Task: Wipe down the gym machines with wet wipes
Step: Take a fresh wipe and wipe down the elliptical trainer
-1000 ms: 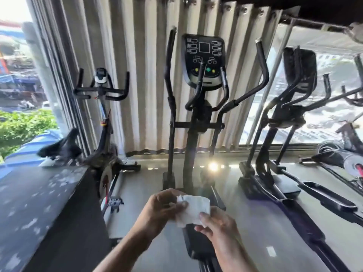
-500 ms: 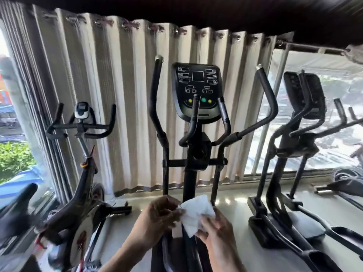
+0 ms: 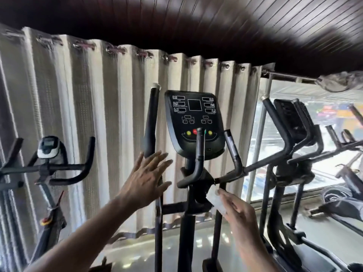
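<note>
A black elliptical machine stands straight ahead, its console [image 3: 194, 118] with coloured buttons at eye level. My left hand [image 3: 146, 179] is raised with fingers spread, just in front of the machine's tall left handle [image 3: 151, 122]; whether it touches is unclear. Lower right, my right hand [image 3: 238, 211] pinches a folded white wet wipe [image 3: 215, 200] near the inner right handle [image 3: 233, 154]. The wipe is partly hidden behind my fingers.
A spin bike [image 3: 49, 165] stands to the left. A second elliptical [image 3: 292, 122] is close on the right, with more machines beyond it. A beige curtain [image 3: 94, 114] hangs behind, and a shiny floor [image 3: 137, 250] lies below.
My left hand let go of the wipe and rose toward the left handle with fingers spread. The wipe stays in my right hand. The view tilted upward and moved closer to the elliptical.
</note>
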Demonstrator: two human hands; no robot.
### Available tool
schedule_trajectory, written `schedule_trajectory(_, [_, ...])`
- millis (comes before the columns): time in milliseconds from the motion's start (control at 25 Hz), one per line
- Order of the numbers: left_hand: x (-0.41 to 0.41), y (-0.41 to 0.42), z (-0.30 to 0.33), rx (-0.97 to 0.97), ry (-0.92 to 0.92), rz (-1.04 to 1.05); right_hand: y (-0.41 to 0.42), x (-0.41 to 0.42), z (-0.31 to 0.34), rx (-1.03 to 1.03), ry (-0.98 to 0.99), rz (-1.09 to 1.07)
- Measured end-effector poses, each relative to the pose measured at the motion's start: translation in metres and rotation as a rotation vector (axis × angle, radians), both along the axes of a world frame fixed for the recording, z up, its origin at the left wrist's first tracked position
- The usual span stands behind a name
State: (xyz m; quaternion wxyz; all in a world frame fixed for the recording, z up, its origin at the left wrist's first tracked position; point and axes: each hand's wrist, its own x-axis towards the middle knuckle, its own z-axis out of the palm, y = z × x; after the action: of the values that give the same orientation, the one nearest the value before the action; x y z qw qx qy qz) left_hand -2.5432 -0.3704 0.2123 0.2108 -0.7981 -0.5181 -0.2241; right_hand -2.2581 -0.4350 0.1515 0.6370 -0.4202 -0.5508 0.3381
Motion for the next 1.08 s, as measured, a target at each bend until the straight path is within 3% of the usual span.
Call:
schedule_trajectory(240, [-0.003,0.126,0.107,0.246,0.073,0.067,0.111,0.008,0.054,0.224,-0.43,-0.292])
schedule_trajectory(440, [-0.008,0.188,0.135,0.191,-0.051,0.134,0.213,0.017,0.109,0.559,-0.903,-0.383])
schedule_trajectory(680, [-0.007,0.203,0.122,0.2,-0.151,0.155,0.307,0.011,0.129,0.763,-1.112,-0.461])
schedule_trajectory(880, [-0.007,0.204,0.118,0.234,-0.145,0.162,0.347,-0.001,0.115,0.648,-1.137,-0.306])
schedule_trajectory(1080, [-0.006,0.203,0.119,0.22,-0.342,0.136,0.352,0.005,0.123,0.685,-1.217,-0.257])
